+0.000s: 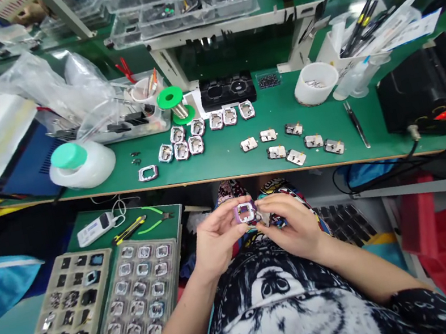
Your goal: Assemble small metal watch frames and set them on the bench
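Observation:
Over my lap, just in front of the bench edge, my left hand (221, 233) pinches a small purple-and-white watch case frame (245, 212) between thumb and fingers. My right hand (291, 221) is at the frame's right side, its thumb and fingers closed on a small pale piece (263, 216) whose kind I cannot make out. On the green bench (209, 163) lie several similar watch case frames (181, 151); a lone one (148, 173) sits further left. Several flat silvery modules (276, 152) are spread to the right of them.
Tweezers (356, 125) lie near a black station with a red display (422, 97). A solder spool (170, 98), a white bottle (82, 164) and a white cup (315, 83) stand on the bench. At lower left are compartment trays (140, 291) with parts, plus green-handled cutters (152, 220).

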Motion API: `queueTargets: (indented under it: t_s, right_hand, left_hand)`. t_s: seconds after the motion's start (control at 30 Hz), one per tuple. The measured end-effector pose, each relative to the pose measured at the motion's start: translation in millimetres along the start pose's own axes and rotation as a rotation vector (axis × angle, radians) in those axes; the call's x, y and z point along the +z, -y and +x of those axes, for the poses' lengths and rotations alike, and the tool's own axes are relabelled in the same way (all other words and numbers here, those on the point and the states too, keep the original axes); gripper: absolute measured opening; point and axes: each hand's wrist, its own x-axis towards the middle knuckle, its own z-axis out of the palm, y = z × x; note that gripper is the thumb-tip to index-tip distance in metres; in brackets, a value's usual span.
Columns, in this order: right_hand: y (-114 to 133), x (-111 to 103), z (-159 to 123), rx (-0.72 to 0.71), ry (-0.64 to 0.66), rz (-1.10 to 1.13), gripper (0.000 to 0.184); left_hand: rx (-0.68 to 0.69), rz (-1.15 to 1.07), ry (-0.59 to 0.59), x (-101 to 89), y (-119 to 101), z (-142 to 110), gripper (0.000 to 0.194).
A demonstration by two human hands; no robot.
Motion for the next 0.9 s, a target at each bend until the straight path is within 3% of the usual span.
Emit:
queueTargets:
  t_s: [0.4,0.67,0.8,0.9]
  right_hand:
    - [-6.2,-3.2,-2.4,0.257,0.011,-0.008,0.043]
    - [-16.1,2.2,6.7,0.296,0.033,-0.056,0.045]
    - [-18.3,4.6,12.9,0.276,0.029,-0.036,0.055]
    - [-24.4,6.7,26.4,0.19,0.06,-0.038,0.058]
  left_hand:
    - [-0.133,-0.175,0.032,-16.7,-8.5,4.5,0.044]
    - [-0.122,-0.223,0.008,-26.9,-11.9,7.7,0.043]
    - [-0.05,-0.145,-0.047,-38.2,-23.3,15.0,0.044]
    - [0.133,0.112,-0.207,-62.3,-50.4,18.7,0.049]
